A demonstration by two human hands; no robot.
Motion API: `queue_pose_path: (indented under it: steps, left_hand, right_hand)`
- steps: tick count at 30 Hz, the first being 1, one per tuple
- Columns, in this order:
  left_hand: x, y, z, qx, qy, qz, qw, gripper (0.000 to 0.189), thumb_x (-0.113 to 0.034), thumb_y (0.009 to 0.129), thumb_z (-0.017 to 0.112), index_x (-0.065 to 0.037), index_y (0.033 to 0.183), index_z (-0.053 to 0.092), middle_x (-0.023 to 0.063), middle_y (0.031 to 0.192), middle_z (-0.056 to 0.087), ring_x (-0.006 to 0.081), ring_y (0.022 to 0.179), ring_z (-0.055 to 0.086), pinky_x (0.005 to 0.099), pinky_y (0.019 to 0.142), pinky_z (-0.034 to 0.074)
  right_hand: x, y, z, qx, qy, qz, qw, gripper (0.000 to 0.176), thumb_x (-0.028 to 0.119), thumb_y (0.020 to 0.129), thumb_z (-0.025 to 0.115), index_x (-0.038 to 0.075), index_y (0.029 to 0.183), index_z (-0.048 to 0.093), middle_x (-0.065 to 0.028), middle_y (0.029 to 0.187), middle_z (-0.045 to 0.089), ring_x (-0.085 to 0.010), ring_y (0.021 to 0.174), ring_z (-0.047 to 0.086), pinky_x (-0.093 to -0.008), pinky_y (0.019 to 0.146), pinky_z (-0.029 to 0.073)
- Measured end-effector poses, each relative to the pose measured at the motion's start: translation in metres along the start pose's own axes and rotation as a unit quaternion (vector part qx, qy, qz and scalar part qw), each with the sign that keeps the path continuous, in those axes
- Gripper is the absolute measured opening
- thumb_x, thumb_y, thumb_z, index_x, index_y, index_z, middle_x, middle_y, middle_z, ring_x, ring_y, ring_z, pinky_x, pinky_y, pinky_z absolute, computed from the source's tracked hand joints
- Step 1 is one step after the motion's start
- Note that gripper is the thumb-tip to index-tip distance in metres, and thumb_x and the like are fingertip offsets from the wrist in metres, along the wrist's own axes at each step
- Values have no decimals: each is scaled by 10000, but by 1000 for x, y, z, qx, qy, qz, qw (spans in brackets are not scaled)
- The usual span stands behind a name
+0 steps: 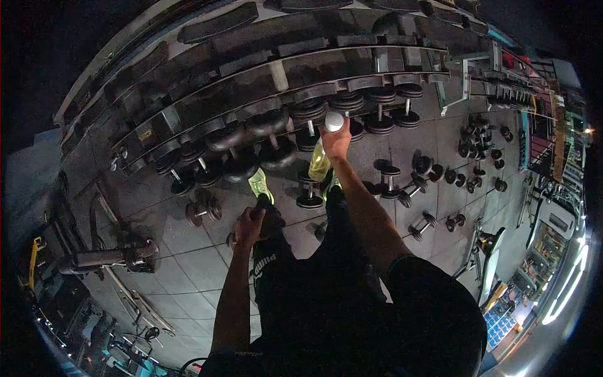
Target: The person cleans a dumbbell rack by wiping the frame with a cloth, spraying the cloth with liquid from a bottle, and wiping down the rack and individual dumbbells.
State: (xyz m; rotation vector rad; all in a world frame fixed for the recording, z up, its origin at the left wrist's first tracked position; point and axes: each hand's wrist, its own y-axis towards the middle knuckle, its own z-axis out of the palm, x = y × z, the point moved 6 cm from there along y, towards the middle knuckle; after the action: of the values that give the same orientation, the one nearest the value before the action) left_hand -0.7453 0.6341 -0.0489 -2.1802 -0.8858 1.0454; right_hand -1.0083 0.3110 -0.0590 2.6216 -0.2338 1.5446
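My right hand [336, 143] is stretched forward and closed around a bottle [319, 164] with a white top and a see-through yellowish body. Behind that bottle, a dumbbell [309, 200] stands on the floor by my right shoe. My left hand [249, 227] is curled into a fist beside my left leg. Dark shapes show on either side of this fist, too dim to tell what it grips. Big round-headed dumbbells [276, 151] rest on the floor between my feet and the rack.
A long dark rack [279, 75] curves across in front. Several loose dumbbells [424, 224] are scattered on the tiled floor [182, 251] to the right. A bench [110, 256] stands at the left, and a lit machine [493, 267] at the right.
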Motion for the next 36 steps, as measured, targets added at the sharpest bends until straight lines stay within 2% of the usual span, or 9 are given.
queue_pose_path:
  steps: [3, 4, 7, 8, 19, 23, 29, 32, 36]
  left_hand:
    - [-21, 9, 11, -1, -12, 8, 1000, 497, -509, 951, 656, -39, 1111, 660, 163, 1046, 728, 324, 1006, 706, 448, 885, 538]
    - [-24, 10, 13, -5, -8, 10, 1000, 494, -506, 952, 656, -39, 1114, 658, 158, 1038, 726, 318, 997, 705, 442, 881, 538]
    - [-22, 14, 16, -10, 6, 23, 1000, 483, -497, 957, 658, -38, 1110, 656, 145, 1019, 722, 302, 971, 704, 426, 870, 538]
    - [-22, 12, 14, -4, 9, 31, 999, 477, -493, 959, 658, -37, 1100, 657, 141, 1016, 720, 300, 965, 703, 423, 867, 538]
    - [24, -22, -34, -32, -12, -14, 999, 437, -463, 915, 710, -54, 1070, 687, 158, 1019, 744, 345, 954, 720, 457, 857, 553]
    - [47, -27, -38, -95, 9, 45, 994, 422, -465, 922, 697, -59, 1038, 694, 157, 999, 748, 357, 950, 721, 458, 846, 552]
    - [49, -23, -41, -55, -34, -18, 998, 417, -464, 936, 675, -66, 1061, 689, 159, 999, 744, 372, 960, 714, 477, 849, 549]
    - [47, -22, -39, -48, -30, -20, 998, 429, -471, 941, 667, -64, 1075, 684, 169, 1022, 738, 371, 967, 709, 480, 853, 548]
    - [37, -27, -37, -61, -14, 9, 998, 479, -517, 940, 650, -60, 1078, 684, 176, 1021, 733, 376, 975, 701, 483, 864, 543]
  right_hand:
    - [18, -5, -2, 12, 26, 24, 999, 444, 129, 759, 815, 4, 1084, 539, -142, 940, 672, -315, 880, 682, -383, 786, 530]
    - [-15, -3, 10, -8, 33, -86, 996, 461, 140, 762, 820, -1, 1112, 555, -136, 957, 654, -301, 889, 657, -368, 820, 520]
    - [3, 17, 19, 21, 144, -122, 982, 492, 156, 755, 835, -8, 1132, 564, -136, 966, 636, -293, 892, 642, -360, 833, 516]
    - [20, 23, 17, 47, 114, -43, 991, 447, 174, 758, 837, -14, 1084, 596, -132, 946, 672, -278, 876, 672, -357, 816, 527]
    - [64, 94, 46, 42, -102, -29, 994, 316, 220, 752, 808, -9, 920, 669, -173, 876, 741, -348, 862, 735, -396, 750, 565]
    - [72, 95, 47, 28, -51, -53, 997, 337, 275, 772, 799, 3, 920, 667, -154, 882, 738, -353, 846, 724, -422, 755, 559]
    - [96, 65, 56, 110, -120, -83, 983, 380, 295, 816, 770, 5, 1009, 619, -167, 1105, 698, -318, 1117, 638, -405, 971, 488]
    - [97, 47, 64, 49, -78, -143, 985, 405, 366, 929, 650, 58, 1183, 580, -110, 1239, 620, -276, 1159, 561, -441, 1063, 405]
    - [77, 37, 79, 114, 250, 22, 961, 350, 376, 1060, 413, 145, 1283, 552, -42, 1257, 621, -276, 1164, 565, -476, 1043, 415]
